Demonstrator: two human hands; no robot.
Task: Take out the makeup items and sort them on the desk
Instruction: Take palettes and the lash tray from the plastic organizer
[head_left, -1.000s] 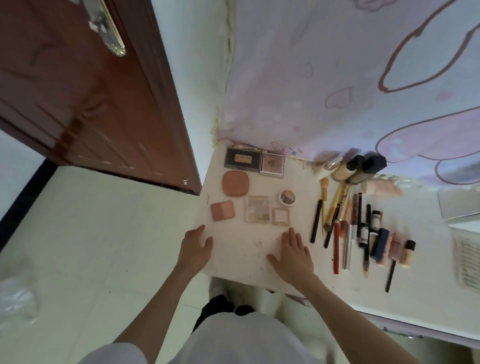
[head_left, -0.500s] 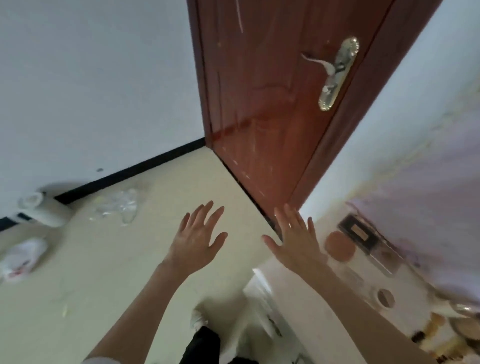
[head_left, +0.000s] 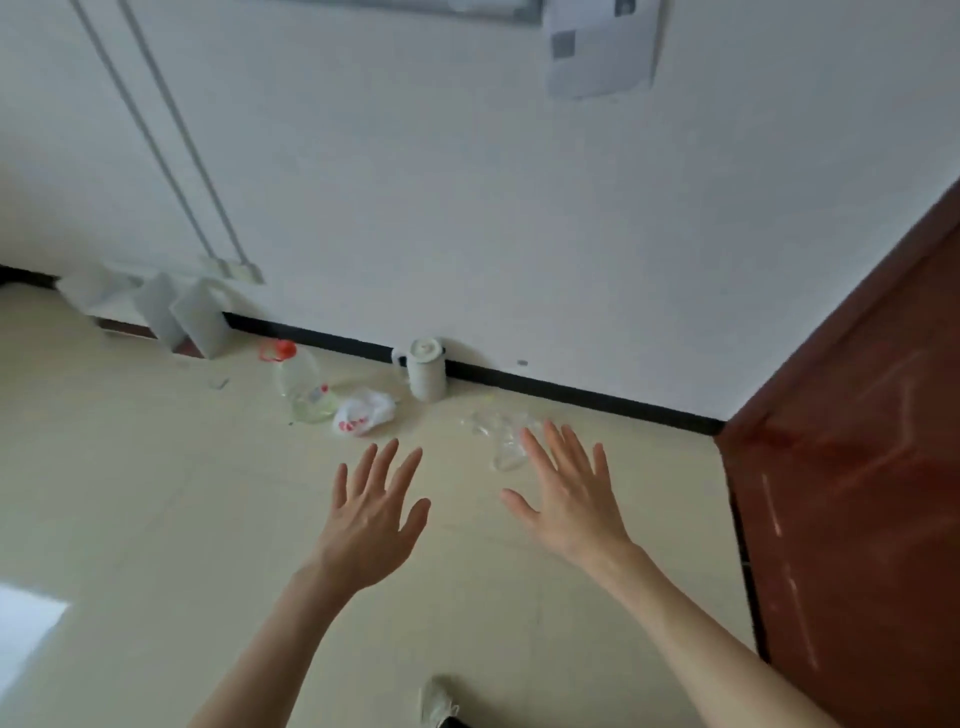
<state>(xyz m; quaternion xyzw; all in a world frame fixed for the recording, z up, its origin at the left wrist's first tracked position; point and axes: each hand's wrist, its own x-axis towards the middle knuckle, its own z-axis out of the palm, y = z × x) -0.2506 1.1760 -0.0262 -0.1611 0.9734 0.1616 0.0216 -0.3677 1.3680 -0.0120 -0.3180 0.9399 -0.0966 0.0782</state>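
jug (head_left: 427, 369) right of bottle (head_left: 300, 382), against wall (head_left: 467, 208)

We've got both hands up in front of us, palms down, fingers spread and holding nothing — left hand (head_left: 370, 525) and right hand (head_left: 570, 499) a little apart over the pale floor (head_left: 130, 493). By the black baseboard (head_left: 571, 391) stands a white jug (head_left: 426, 369), with a clear bottle (head_left: 301, 382) with a red cap and a white plastic bag (head_left: 363, 411) near it. A reddish-brown door (head_left: 857, 493) fills the right — one pale shoe (head_left: 437, 702) pokes in at the bottom.
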